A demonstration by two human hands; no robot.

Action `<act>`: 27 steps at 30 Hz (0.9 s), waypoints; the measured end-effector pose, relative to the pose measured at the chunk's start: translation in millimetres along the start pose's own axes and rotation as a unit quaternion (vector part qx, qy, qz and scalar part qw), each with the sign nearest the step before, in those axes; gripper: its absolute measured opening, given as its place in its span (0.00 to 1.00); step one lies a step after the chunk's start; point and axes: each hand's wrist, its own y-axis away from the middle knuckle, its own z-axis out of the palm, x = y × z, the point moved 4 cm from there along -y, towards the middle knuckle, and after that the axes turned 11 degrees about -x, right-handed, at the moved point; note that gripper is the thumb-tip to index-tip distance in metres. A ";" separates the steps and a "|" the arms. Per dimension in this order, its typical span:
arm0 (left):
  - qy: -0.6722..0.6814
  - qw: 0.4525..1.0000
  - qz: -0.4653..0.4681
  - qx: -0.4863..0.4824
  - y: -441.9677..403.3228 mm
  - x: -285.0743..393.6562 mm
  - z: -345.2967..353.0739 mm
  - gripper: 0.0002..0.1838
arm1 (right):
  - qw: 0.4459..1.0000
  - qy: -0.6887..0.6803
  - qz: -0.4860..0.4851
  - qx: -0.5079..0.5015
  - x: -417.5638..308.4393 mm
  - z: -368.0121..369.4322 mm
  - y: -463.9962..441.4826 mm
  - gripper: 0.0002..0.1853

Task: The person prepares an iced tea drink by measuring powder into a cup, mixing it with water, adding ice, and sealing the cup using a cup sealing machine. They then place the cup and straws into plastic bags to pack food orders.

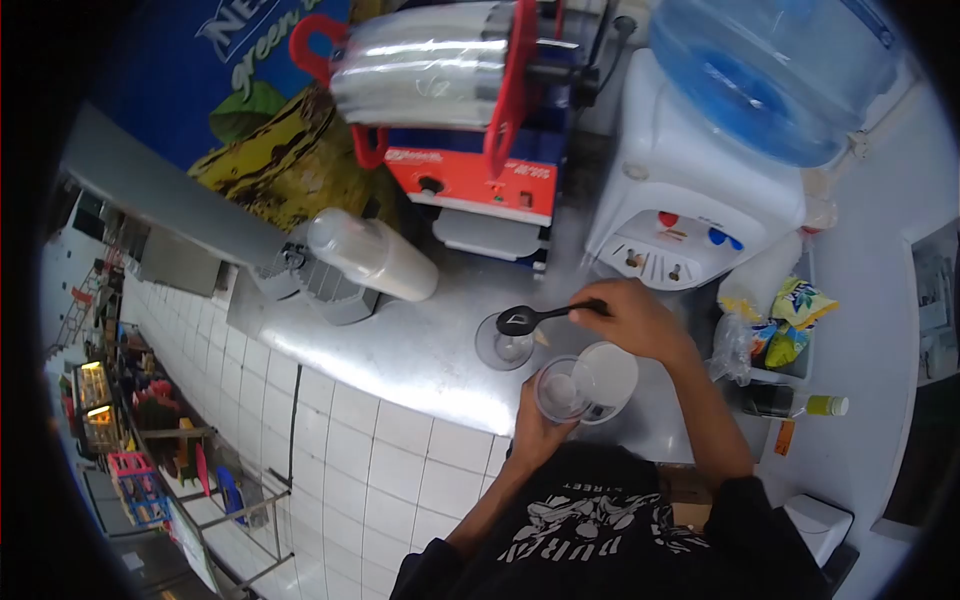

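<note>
My left hand (537,428) is wrapped round a clear plastic cup (562,389) near the counter's front edge. In my right hand (625,318) is the handle of a black spoon (518,320). The spoon's bowl is over a second clear cup or small glass (505,345) on the metal counter (440,350). Just right of the held cup sits a round white container (610,375), partly overlapped by the cup. What is inside the cups is too small to tell.
Behind stand a red and blue cup-sealing machine (480,180) and a white water dispenser (700,170). A stack of clear cups (375,255) leans at the left. On the right are a tray with packets (790,320) and a dark bottle (775,400).
</note>
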 end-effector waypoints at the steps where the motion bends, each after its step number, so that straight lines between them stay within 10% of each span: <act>1: -0.003 1.000 0.007 0.000 -4.8 3.7 0.4 0.48 | 0.998 -0.020 0.016 0.061 8.2 -9.8 15.8 0.10; 8: -0.037 0.996 0.080 0.027 -85.3 34.4 26.3 0.46 | 0.925 0.237 0.078 0.286 49.8 -67.7 90.2 0.07; 17: -0.040 0.996 0.076 0.012 -188.9 51.5 56.8 0.42 | 0.862 0.465 0.041 0.196 75.9 -80.8 75.7 0.05; 27: -0.002 0.992 0.129 -0.005 -223.7 68.4 72.4 0.43 | 0.891 0.426 0.125 0.094 89.1 -81.7 67.7 0.08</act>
